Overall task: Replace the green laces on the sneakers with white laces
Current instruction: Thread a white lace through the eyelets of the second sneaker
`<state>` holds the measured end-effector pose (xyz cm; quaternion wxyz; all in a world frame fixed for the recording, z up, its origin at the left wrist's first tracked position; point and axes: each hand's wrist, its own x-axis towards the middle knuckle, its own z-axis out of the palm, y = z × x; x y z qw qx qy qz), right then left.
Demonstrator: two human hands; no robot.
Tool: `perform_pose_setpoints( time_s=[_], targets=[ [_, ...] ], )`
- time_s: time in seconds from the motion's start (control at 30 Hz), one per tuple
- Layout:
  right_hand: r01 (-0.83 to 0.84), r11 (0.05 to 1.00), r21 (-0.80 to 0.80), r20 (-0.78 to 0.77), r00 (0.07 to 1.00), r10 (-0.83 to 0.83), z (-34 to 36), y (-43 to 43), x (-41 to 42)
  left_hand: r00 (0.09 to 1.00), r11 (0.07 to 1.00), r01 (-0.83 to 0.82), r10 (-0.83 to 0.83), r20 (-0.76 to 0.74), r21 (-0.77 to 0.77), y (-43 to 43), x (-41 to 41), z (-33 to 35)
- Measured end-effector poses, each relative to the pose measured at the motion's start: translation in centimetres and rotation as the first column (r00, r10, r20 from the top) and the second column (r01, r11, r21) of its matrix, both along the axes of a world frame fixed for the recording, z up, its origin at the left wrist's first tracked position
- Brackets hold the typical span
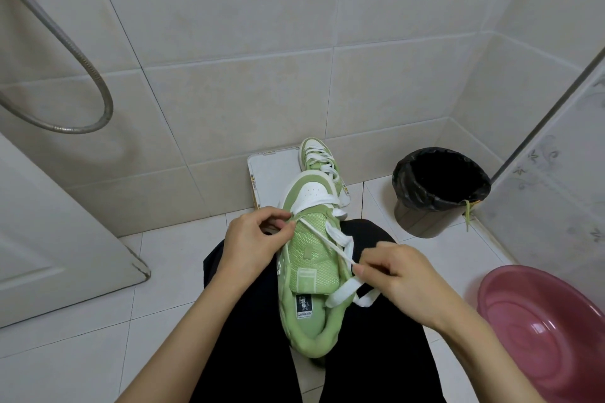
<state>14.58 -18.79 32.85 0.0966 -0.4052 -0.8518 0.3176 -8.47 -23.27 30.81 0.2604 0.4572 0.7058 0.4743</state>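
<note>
Both of my hands pinch the white lace (327, 241) stretched across the green sneaker (306, 271) on my lap: left hand (252, 239) at an eyelet, right hand (402, 275) beside the tongue.

The sneaker (307, 271) lies on the person's lap, toe pointing away from the body, between the fingers (278, 226) of the left hand (252, 239) and the fingers (366, 268) of the right hand (402, 275). The lace (330, 245) runs across it from the left fingers to the right fingers. Beyond the fingers, the second sneaker (319, 157) stands on a board (271, 170) on the floor (82, 353). The bin (438, 206) stands beyond and right of the right fingers. The basin (550, 330) sits right of them, nearer the body. The hose (65, 75) hangs well left of the left fingers.
</note>
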Motion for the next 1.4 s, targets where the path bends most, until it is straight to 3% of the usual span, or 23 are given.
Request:
perform_pose_setpoints(
  time_s=[0.13, 0.27, 0.47, 0.6, 0.67, 0.77, 0.87, 0.93, 1.07, 1.23, 1.4],
  targets=[
    [0.089, 0.988, 0.128, 0.054, 0.994, -0.096, -0.3, -0.5, -0.7, 0.997, 0.997, 0.039, -0.042, -0.058, -0.068, 0.2, -0.1, 0.1],
    [0.174, 0.953, 0.247, 0.01, 0.983, -0.182, 0.0, 0.0, -3.3, 0.989, 0.993, 0.061, -0.074, -0.131, -0.101, 0.3, -0.1, 0.3],
    [0.064, 0.907, 0.417, 0.155, 0.978, -0.14, -1.0, 0.9, -7.0, 0.997, 0.997, 0.037, -0.041, -0.062, -0.065, -0.3, -0.1, -0.1],
    [0.023, 0.879, 0.476, 0.169, 0.979, -0.117, -0.4, 0.8, -6.0, 0.981, 0.996, -0.042, 0.025, -0.194, -0.084, -0.4, 0.4, -0.5],
    [0.01, 0.901, 0.433, 0.221, 0.968, -0.117, -0.3, 0.5, -5.7, 0.965, 0.992, -0.084, 0.057, -0.255, -0.097, -0.2, 0.7, -0.5],
    [0.002, 0.954, 0.299, 0.262, 0.962, -0.084, -0.3, 0.1, -5.9, 0.971, 0.993, -0.074, 0.051, -0.234, -0.091, -0.1, 0.7, -0.8],
    [-0.033, 0.943, 0.332, 0.26, 0.964, -0.058, -0.2, 0.3, -6.0, 0.966, 0.995, -0.059, 0.037, -0.256, -0.077, -0.1, 0.8, -1.2],
    [-0.055, 0.946, 0.321, 0.213, 0.977, -0.016, -0.1, 0.6, -5.5, 0.95, 0.996, -0.057, 0.033, -0.311, -0.07, -0.1, 1.2, -1.5],
    [-0.038, 0.991, 0.126, 0.014, 0.999, 0.036, -0.5, 0.7, -3.9, 0.96, 1.0, -0.029, 0.03, -0.279, 0.008, -0.5, 1.6, -2.0],
    [-0.026, 0.986, 0.163, -0.006, 1.0, 0.027, -1.0, -0.7, -3.6, 0.941, 0.997, -0.065, 0.073, -0.332, 0.035, -0.3, 1.7, -2.0],
    [0.026, 0.997, 0.076, -0.109, 0.994, -0.017, -1.5, -2.7, -0.6, 0.937, 0.997, -0.077, 0.072, -0.341, -0.001, 0.2, 1.5, -1.7]
  ],
)
